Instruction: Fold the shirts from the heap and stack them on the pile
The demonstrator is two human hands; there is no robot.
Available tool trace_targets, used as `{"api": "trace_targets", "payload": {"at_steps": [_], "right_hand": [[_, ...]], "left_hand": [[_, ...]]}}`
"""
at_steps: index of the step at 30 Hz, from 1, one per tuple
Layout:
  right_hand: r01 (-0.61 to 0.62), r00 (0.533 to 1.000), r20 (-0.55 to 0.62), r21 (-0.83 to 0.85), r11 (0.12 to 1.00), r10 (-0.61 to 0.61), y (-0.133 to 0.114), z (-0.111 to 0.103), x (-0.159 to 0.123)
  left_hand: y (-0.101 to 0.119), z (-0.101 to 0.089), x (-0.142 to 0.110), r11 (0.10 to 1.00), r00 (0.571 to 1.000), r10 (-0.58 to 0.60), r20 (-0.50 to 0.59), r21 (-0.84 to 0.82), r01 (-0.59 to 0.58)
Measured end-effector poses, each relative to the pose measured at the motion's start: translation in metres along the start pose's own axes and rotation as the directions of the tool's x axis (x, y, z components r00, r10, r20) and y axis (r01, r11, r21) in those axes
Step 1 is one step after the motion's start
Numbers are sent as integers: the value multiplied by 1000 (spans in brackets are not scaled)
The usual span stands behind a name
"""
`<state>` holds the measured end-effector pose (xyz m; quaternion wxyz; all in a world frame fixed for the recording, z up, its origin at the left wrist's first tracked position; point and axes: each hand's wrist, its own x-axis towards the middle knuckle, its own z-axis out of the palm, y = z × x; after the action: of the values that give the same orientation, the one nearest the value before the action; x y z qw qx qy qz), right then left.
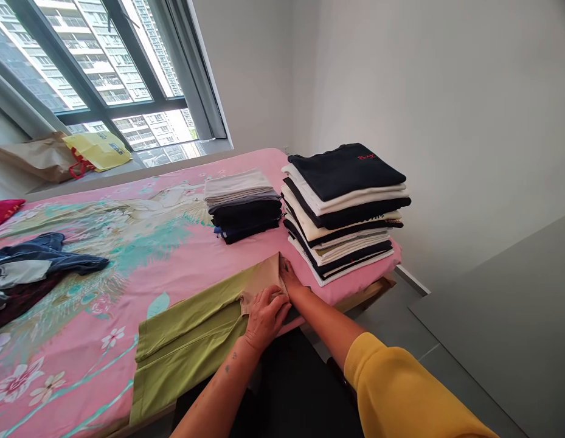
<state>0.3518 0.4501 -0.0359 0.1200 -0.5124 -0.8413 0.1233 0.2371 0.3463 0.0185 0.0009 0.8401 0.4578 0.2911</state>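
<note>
Seen from the wearer's own eyes: two bare hands at work on a folded olive-green garment, laid flat along the near edge of a bed with a pink floral sheet. Left hand palm down on the garment's tan end, fingers bent; impossible to tell whether pinching the cloth or only pressing on it. Right hand just beyond the left, at the outer edge of the same tan end, fingers partly hidden; touching the cloth, but firmness of grip impossible to tell. From the left hand, green length stretching away leftward. On the right arm, a yellow sleeve.

Just beyond the right hand and a little to its right, a tall stack of folded clothes, black and cream in layers, with a black piece marked in red on top. Beyond both hands and slightly left, a lower stack, pale above, dark below. Well to the left of the hands, crumpled denim. Farther off on that side, a yellow bag and a brown bag beneath a window.
</note>
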Motion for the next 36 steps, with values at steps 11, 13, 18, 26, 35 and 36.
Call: {"api": "trace_targets", "payload": {"at_steps": [11,13,18,26,35,36], "right_hand": [[53,998,24,-50,997,-52,7,12,4],[32,999,27,-56,998,-30,7,12,4],[15,1000,18,-82,996,-14,5,7,2],[86,996,35,-106,991,-83,-4,0,-2],[40,997,70,-43,998,-37,-2,2,-2],[41,997,72,-45,998,-37,-2,3,-2]], "left_hand": [[-48,-3,-12,961,967,-250,53,138,241],[-65,-7,-6,957,959,-272,79,123,262],[-94,-8,19,950,931,-312,191,88,300],[-109,23,14,970,948,-242,207,76,231],[-46,3,-5,988,978,-133,159,103,118],[-33,3,-8,992,983,-100,152,90,87]]}}
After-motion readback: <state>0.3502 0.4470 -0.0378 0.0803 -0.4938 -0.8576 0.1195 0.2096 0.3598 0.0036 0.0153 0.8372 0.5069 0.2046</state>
